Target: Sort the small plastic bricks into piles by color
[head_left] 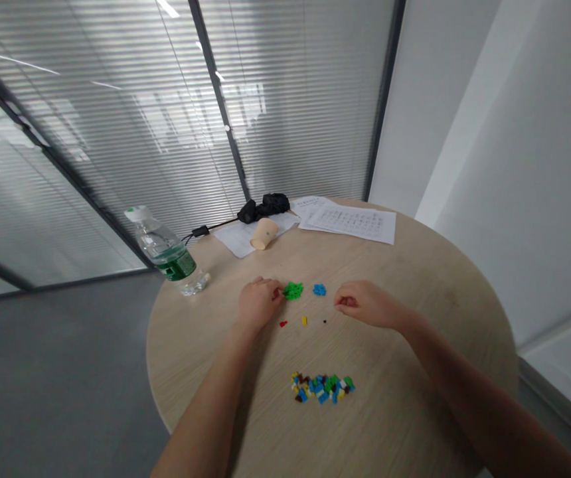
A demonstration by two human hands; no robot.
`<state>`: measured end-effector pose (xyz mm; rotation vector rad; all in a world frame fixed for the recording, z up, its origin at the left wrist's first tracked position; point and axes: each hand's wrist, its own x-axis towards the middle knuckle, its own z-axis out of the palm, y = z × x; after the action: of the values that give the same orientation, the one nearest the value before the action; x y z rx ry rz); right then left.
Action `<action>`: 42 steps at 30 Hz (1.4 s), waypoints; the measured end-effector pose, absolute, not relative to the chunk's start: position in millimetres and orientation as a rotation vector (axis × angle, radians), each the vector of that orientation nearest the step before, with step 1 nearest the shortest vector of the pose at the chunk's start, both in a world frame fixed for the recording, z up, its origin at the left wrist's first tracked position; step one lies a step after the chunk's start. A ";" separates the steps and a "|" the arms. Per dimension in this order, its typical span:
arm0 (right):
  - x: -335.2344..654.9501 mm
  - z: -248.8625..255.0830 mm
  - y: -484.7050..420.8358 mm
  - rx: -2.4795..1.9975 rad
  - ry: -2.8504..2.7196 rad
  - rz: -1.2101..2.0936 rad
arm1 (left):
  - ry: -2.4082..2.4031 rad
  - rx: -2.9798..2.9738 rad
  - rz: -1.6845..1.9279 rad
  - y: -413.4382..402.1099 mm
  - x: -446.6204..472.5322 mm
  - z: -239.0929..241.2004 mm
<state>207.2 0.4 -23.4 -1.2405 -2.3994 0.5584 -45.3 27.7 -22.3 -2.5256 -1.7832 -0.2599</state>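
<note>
My left hand (259, 302) rests on the table with its fingers curled, right beside a small pile of green toy bricks (293, 291). Whether anything is inside those fingers is hidden. To the right of a little pile of blue bricks (319, 290), my right hand (362, 303) is closed, and its curled fingers hide anything in them. Between and below the hands lie a few red pieces (283, 324), a yellow brick (304, 320) and a tiny black piece (324, 322). Nearer to me spreads a mixed heap of coloured bricks (321, 388).
The round wooden table (190, 358) carries a water bottle (166, 255) at its left edge. Toward the back are a paper cup (264, 234) on its side, a black bundle (265, 207) with a cable, and printed sheets (352, 220). Glass partitions with blinds stand behind.
</note>
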 end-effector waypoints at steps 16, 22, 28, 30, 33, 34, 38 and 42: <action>207.6 -27.1 1.9 -1.254 -2.410 0.553 | -1.857 -2.450 -0.176 26.6 -48.5 -16.1; 206.2 -26.1 1.0 -1.257 -2.425 0.555 | -1.791 -2.441 -0.200 26.0 -38.5 -23.2; 205.0 -24.6 0.4 -1.257 -2.434 0.542 | -1.783 -2.491 -0.232 29.8 -36.8 -28.6; 204.9 -24.3 0.2 -1.258 -2.431 0.545 | -1.755 -2.540 -0.248 31.8 -37.2 -31.1; 204.6 -23.0 -0.5 -1.266 -2.439 0.541 | -1.689 -2.625 -0.309 33.8 -36.8 -33.9; 204.4 -22.4 -0.8 -1.267 -2.444 0.541 | -1.674 -2.651 -0.328 34.0 -36.5 -34.3; 203.6 -20.3 -1.9 -1.272 -2.447 0.545 | -1.656 -2.706 -0.391 33.3 -36.4 -32.7; 203.7 -20.5 -2.3 -1.265 -2.444 0.541 | -1.720 -2.686 -0.451 32.3 -40.6 -30.4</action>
<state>203.7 -2.3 -20.5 -1.2646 -2.4438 0.5414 -40.6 32.3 -30.4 -2.6858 -1.7195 -0.4506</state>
